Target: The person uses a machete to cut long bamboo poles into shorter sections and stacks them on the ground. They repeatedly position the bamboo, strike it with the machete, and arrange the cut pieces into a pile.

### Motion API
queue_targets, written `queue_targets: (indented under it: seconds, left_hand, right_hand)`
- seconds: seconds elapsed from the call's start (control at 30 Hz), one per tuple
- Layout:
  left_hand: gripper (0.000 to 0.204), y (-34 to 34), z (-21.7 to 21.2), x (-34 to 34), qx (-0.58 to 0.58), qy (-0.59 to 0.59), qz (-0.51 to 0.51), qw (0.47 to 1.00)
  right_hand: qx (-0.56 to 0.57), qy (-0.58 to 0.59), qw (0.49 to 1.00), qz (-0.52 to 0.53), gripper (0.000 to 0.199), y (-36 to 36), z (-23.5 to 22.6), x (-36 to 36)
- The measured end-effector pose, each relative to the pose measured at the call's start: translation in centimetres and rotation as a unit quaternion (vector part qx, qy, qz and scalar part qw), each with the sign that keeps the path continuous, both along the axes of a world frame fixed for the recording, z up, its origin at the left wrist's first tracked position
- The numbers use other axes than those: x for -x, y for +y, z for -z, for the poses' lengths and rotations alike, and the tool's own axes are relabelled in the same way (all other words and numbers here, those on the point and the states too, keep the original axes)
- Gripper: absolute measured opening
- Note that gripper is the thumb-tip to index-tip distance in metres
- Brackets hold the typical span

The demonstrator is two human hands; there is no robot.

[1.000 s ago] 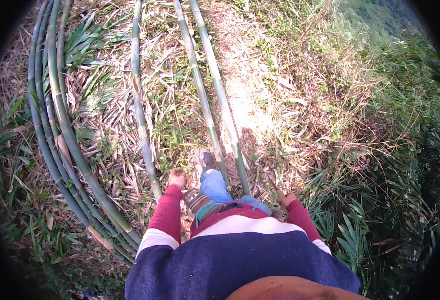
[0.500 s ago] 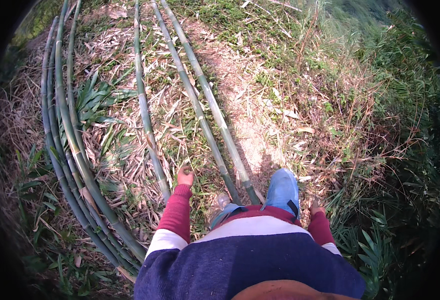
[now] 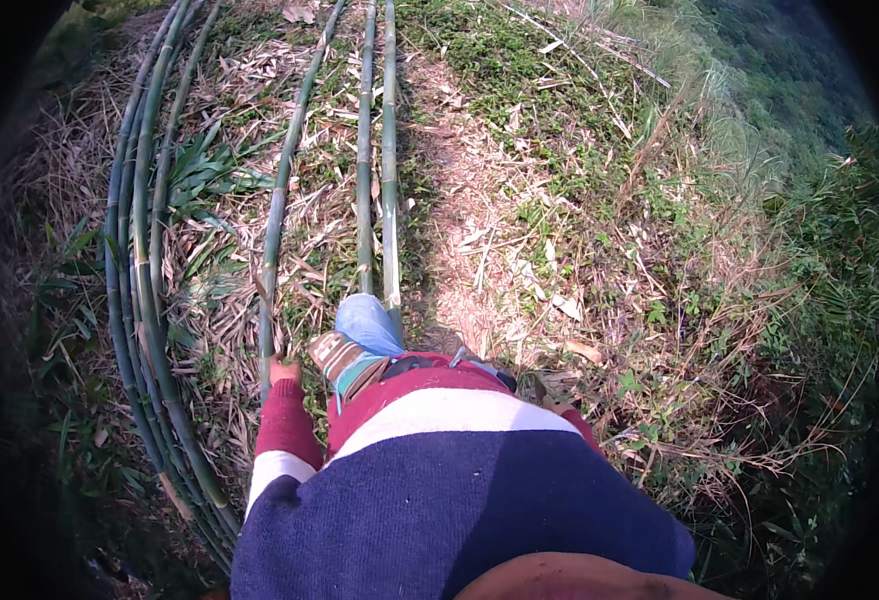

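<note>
My left hand (image 3: 286, 370) hangs low beside my body, its fingers curled in with nothing visible in them. Just to its left runs a single green bamboo pole (image 3: 278, 200) on the ground; whether the hand touches it I cannot tell. My right hand (image 3: 557, 405) is mostly hidden behind my sweater at the right, so its fingers do not show. Two more bamboo poles, a left one (image 3: 365, 160) and a right one (image 3: 390, 180), lie ahead of my raised left leg (image 3: 368, 322) in blue trousers. A striped patterned cloth piece (image 3: 342, 360) sits by my waist.
A bundle of several long bamboo poles (image 3: 145, 250) lies along the left. Dry leaves and low green plants cover the ground. A bare dirt path (image 3: 460, 200) runs ahead, with dry twigs (image 3: 730, 440) and a bushy green slope (image 3: 810, 230) to the right.
My left leg has come forward and the right leg has dropped back. My view has turned, and the left hand is now closer to the single pole. My right hand is more hidden.
</note>
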State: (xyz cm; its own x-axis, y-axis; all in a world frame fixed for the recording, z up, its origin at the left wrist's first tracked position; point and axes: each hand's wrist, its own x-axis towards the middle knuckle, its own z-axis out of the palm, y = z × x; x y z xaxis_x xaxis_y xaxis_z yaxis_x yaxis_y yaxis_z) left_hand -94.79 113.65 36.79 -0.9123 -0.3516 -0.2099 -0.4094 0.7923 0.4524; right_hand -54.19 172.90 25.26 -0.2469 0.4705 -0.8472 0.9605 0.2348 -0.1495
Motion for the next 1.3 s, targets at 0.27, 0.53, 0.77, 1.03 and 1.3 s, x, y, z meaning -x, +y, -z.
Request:
queue_targets:
  seconds: [0.27,0.53,0.77,1.03,1.3]
  left_hand:
    - [0.053,5.8,-22.8,20.2,0.118,0.185,0.016,0.975]
    - [0.050,11.0,-24.3,30.4,0.144,0.196,-0.077,0.967]
    - [0.061,49.2,0.9,24.8,-0.041,-0.159,0.373,0.913]
    - [0.049,64.0,-6.0,17.6,-0.298,-0.101,0.493,0.811]
    - [0.051,39.7,5.6,15.7,-0.052,-0.134,0.003,0.990]
  right_hand:
    - [-0.209,0.234,0.935,0.168,0.030,19.2,6.1,10.3]
    - [0.199,0.155,0.893,0.373,0.024,18.0,1.5,12.7]
    - [0.030,0.051,0.960,0.274,0.029,16.2,9.4,10.0]
    - [0.054,0.065,0.986,0.146,0.037,21.2,9.3,12.3]
    - [0.053,0.033,0.965,-0.256,0.052,33.4,15.2,12.4]
